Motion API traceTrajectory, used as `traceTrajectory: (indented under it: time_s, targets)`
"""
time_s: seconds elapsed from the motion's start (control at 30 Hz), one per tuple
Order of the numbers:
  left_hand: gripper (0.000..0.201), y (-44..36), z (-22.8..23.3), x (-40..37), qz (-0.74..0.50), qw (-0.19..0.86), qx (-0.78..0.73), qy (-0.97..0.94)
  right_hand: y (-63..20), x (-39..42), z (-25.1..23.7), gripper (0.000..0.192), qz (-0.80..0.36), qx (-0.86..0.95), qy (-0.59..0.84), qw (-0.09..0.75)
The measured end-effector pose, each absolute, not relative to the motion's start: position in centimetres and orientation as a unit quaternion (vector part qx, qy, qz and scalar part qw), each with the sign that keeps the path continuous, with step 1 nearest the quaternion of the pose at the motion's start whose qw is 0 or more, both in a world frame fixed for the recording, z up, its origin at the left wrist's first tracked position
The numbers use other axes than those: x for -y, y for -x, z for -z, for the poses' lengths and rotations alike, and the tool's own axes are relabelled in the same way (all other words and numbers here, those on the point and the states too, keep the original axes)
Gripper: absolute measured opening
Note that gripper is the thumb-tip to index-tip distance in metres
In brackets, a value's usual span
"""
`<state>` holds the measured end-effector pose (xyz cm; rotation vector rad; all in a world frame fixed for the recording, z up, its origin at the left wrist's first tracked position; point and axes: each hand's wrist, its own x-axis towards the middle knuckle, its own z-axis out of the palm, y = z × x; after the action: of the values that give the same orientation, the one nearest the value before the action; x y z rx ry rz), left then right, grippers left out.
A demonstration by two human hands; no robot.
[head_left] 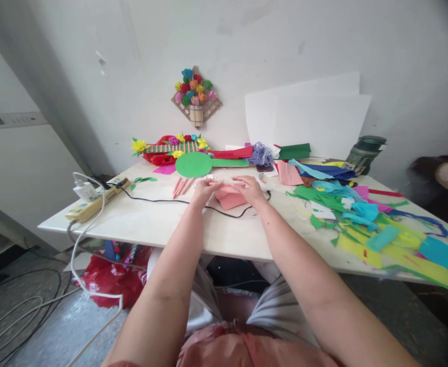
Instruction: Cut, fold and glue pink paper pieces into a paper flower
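both hands meet over a pink paper piece (229, 196) lying near the middle of the desk (162, 219), just in front of a green paper disc (193, 164). the left hand (205, 187) rests its fingertips on the sheet's left edge, fingers curled and drawn together as if pinching or pressing a fold; the right hand (249, 187) lies flatter on the right edge, fingers loosely bent over the paper. whether either hand truly nips the edge cannot be told from here.

the sheet looks thin, light and soft, probably crepe or craft paper: it should crease easily, tear if pulled hard, and slide on the smooth desk unless 1 hand pins it. the edges and corners look like the best places to take hold, with a gentle pinch.

a black cable (170, 201) runs under the hands from a power strip (94, 204). pink rolled sticks (181, 186) lie just left, and coloured paper scraps (361, 224) spread across the right side.
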<state>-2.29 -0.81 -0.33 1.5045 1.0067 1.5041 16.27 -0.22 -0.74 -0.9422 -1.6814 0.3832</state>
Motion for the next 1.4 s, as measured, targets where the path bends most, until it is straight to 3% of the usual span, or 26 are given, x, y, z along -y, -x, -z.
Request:
traceTrajectory:
  time_s: [0.13,0.27,0.37,0.47,0.6,0.73,1.17,1.3,1.4]
  targets:
    - [0.029,2.2,0.4,0.9,-0.578,0.396,-0.37,-0.61,-16.1,0.1,1.0,0.018,-0.12,0.726,0.396,0.55]
    - [0.03,2.2,0.3,0.9,-0.594,0.389,-0.37,-0.6,-16.4,-0.8,1.4,0.044,-0.127,0.682,0.415,0.589]
    - [0.033,2.2,0.1,1.2,-0.595,0.381,-0.393,-0.589,-16.8,-1.5,1.7,0.052,-0.134,0.623,0.449,0.627]
    - [0.036,2.2,-0.2,1.5,-0.59,0.378,-0.403,-0.589,-16.9,-1.5,1.6,0.044,-0.114,0.623,0.453,0.627]
    - [0.035,2.2,-0.3,1.6,-0.579,0.383,-0.407,-0.593,-16.4,-0.5,1.2,0.022,-0.058,0.721,0.409,0.557]
    - [0.031,2.2,0.0,1.3,-0.576,0.397,-0.386,-0.601,-15.7,0.2,1.0,0.013,-0.024,0.763,0.408,0.501]
    - [0.033,2.2,0.1,1.1,-0.584,0.413,-0.359,-0.6,-15.7,-0.3,1.3,0.014,-0.018,0.78,0.41,0.472]
    - [0.034,2.3,0.3,0.9,-0.581,0.416,-0.365,-0.597,-15.7,0.1,1.2,0.037,-0.012,0.775,0.424,0.468]
    - [0.032,2.3,0.5,0.9,-0.57,0.418,-0.368,-0.604,-15.7,0.4,0.9,0.031,0.01,0.785,0.425,0.451]
